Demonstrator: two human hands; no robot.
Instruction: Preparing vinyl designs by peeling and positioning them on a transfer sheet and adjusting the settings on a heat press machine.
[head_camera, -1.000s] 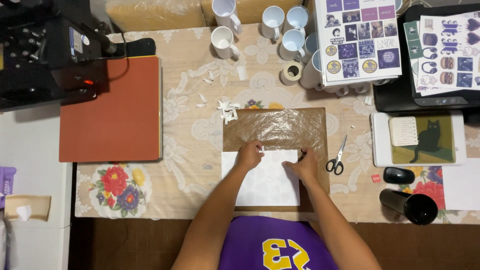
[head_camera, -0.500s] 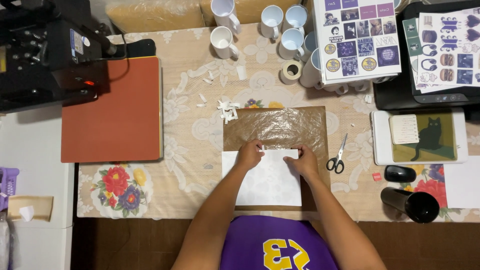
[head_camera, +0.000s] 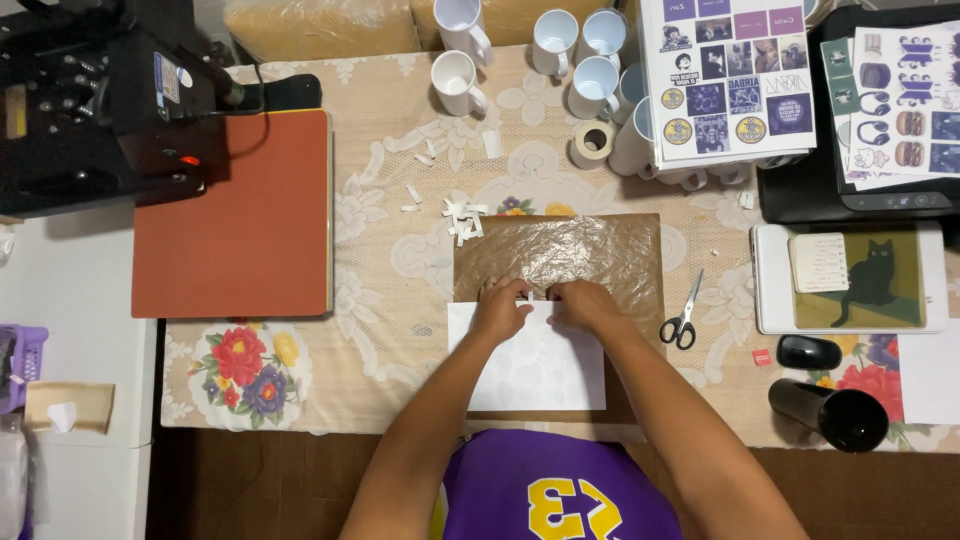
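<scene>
— What are the hands doing?

— Both rest at the top edge of a white sheet (head_camera: 535, 370), side by side. The left hand (head_camera: 500, 310) and right hand (head_camera: 583, 305) have fingers curled down onto that edge, seemingly pinching it; I can't tell how firmly.

— Where's the sheet?

— On a brown board (head_camera: 560, 265), likely to keep it flat.

— And around it?

— A lace-covered counter (head_camera: 390, 260), scissors (head_camera: 683, 318) just right, white mugs (head_camera: 560, 50) behind, a red press pad (head_camera: 235, 215) left.
</scene>
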